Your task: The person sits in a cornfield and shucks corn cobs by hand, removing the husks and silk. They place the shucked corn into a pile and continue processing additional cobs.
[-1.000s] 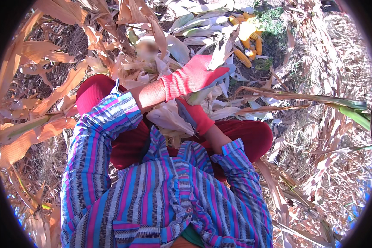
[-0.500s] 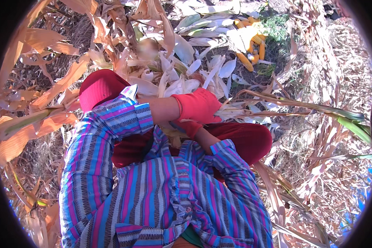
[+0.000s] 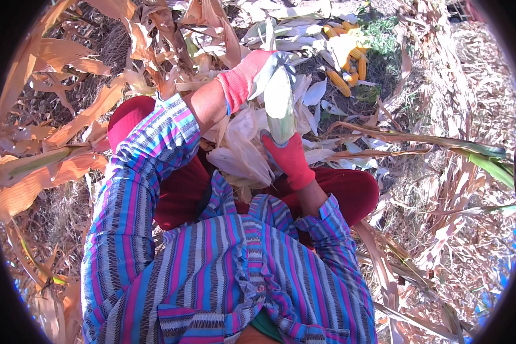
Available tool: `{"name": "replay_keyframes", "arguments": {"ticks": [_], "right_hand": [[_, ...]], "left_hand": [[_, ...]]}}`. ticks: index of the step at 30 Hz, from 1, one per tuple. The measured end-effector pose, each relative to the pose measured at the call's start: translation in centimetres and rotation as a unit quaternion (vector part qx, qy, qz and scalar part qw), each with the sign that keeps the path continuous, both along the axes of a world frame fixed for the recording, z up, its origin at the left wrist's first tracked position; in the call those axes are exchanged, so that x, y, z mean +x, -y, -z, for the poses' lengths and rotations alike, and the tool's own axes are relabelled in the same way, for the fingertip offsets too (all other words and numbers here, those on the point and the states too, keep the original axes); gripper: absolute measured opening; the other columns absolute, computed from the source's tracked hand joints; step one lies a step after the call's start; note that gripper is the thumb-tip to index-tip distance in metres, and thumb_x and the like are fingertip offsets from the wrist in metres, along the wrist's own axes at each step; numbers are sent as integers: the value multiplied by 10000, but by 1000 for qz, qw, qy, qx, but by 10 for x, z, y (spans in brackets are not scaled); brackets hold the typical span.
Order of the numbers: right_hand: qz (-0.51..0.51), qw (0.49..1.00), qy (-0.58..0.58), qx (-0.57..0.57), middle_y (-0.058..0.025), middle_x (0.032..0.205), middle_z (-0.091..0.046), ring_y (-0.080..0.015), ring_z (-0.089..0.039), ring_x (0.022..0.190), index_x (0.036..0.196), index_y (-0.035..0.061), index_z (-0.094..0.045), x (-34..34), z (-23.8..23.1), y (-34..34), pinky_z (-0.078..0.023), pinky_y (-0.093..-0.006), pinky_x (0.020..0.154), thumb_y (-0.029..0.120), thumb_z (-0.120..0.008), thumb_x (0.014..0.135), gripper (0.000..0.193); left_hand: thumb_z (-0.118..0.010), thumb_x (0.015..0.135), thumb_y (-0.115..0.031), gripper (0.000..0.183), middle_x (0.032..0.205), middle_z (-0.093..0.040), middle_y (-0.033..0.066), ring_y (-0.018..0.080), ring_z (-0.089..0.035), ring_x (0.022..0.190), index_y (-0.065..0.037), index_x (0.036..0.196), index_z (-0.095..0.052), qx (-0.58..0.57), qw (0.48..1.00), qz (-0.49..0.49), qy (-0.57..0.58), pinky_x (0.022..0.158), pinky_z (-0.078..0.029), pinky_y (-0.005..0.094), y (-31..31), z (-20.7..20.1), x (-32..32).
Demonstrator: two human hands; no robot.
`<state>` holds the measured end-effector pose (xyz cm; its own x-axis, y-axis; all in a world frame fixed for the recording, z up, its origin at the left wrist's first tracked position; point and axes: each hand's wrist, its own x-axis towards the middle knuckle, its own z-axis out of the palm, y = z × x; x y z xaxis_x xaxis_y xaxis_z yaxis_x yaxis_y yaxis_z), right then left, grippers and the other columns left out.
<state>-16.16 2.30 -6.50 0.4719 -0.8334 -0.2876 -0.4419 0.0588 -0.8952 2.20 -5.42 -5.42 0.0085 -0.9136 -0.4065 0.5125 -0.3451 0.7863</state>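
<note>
An ear of corn in its pale green husk (image 3: 280,106) stands lengthwise in front of me, between my two gloved hands. My left hand (image 3: 253,74), in a red glove with a grey palm, is closed around its far tip. Down at the near end, my right hand (image 3: 291,160) in the same kind of glove grips the base. Loose dry husks (image 3: 243,146) lie heaped over my lap and just beyond it, beneath the ear.
Bare yellow corn cobs (image 3: 341,83) lie in a pile at the far right of the husks. Beside them are several ears still in husk (image 3: 295,34). Dry stalks (image 3: 418,143) reach in from the right, and large dry leaves (image 3: 46,178) stand at the left.
My hands were close together over my lap, left over right. Now the left has moved away from me and the right shows below it, with the husked ear visible between them.
</note>
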Motion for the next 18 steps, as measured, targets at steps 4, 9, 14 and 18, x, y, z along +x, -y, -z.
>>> {"name": "replay_keyframes", "arguments": {"ticks": [4, 9, 14, 18], "right_hand": [[-40, 994, 20, -104, -126, 658, -646, -243, -659, 620, 839, 8, -648, -2, -7, -3, -490, -372, 563, 250, -698, 752, 262], [-101, 983, 11, -153, -149, 648, -635, -303, -647, 620, 876, 28, -645, -12, 6, -9, -492, -379, 553, 266, -686, 756, 270], [-280, 913, 68, -288, -135, 883, -650, -289, -646, 786, 1021, 41, -599, -6, -12, -18, -506, -366, 669, 205, -690, 735, 342], [-256, 896, 87, -353, -102, 972, -640, -279, -628, 878, 1104, 65, -581, 0, -11, -19, -496, -374, 760, 266, -692, 732, 437]], "left_hand": [[-495, 887, -184, 282, 791, -633, 192, 298, -649, 707, 85, 900, -581, 6, 994, 50, -95, 686, -546, 393, -4, 13, 2], [-539, 879, -178, 273, 912, -645, 155, 254, -652, 814, 68, 983, -593, -78, 982, 171, -3, 763, -533, 353, -15, 56, 13], [-585, 832, -194, 230, 903, -654, 57, 148, -608, 854, -13, 958, -649, -309, 719, 492, 380, 794, -475, 291, -36, 79, 8], [-586, 835, -215, 245, 903, -651, 74, 163, -607, 843, -9, 955, -642, -184, 874, 423, 153, 776, -476, 297, -45, 83, -11]]}}
